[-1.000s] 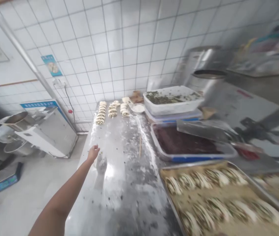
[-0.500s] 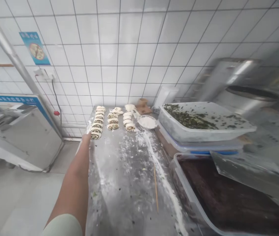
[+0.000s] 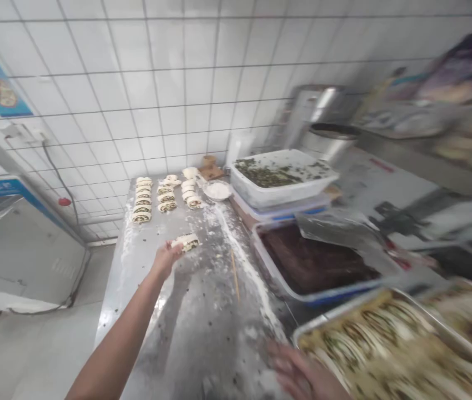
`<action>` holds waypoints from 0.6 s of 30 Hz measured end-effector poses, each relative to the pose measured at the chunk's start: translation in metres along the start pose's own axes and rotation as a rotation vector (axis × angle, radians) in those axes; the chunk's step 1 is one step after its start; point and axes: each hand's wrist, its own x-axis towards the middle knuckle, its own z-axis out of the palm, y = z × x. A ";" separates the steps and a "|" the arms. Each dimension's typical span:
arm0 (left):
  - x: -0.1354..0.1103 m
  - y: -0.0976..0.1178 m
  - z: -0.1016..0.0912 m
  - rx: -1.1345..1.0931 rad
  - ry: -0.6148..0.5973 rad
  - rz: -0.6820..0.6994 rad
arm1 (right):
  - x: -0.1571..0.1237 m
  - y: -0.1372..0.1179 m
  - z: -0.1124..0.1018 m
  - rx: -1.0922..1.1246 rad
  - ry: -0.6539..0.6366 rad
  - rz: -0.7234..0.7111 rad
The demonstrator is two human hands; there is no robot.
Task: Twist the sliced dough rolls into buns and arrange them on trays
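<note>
My left hand [image 3: 168, 259] grips a cut dough roll [image 3: 186, 242] with a dark green filling, above the middle of the floury metal table [image 3: 136, 278]. Farther back, similar pieces lie in a left row [image 3: 142, 201], a middle row [image 3: 166, 198] and a right row [image 3: 191, 194]. At the bottom right, my right hand [image 3: 298, 369] is blurred, its fingers stretched out with nothing seen in them. It is near the corner of a metal tray [image 3: 296, 336] filled with swirled dough rolls [image 3: 365, 339].
A thin stick [image 3: 235, 275] lies by a line of flour. Behind it is a bowl of white powder [image 3: 218, 191]. On the right stand a tub of chopped greens [image 3: 242, 186] and a tub of dark filling [image 3: 256, 244], with a broad blade [image 3: 327, 228] across the latter.
My left hand has come from the front of the left row towards the table's middle with a dough roll. The view has swung right, and my right hand and the tray now show.
</note>
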 end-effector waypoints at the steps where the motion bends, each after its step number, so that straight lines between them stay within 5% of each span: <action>1: -0.037 0.003 0.013 -0.181 -0.163 -0.052 | -0.001 -0.006 -0.001 0.044 -0.032 -0.054; 4: -0.149 0.015 0.043 -0.527 -0.518 -0.235 | -0.008 -0.027 -0.015 0.064 0.111 -0.276; 8: -0.259 0.033 0.064 -0.544 -0.645 -0.379 | -0.048 -0.046 -0.047 -0.085 0.222 -0.561; 14: -0.343 0.050 0.077 -0.150 -0.799 -0.352 | -0.133 -0.028 -0.087 -0.121 0.225 -0.640; 18: -0.381 0.056 0.092 -0.174 -0.896 -0.370 | -0.165 -0.017 -0.101 0.052 0.442 -0.560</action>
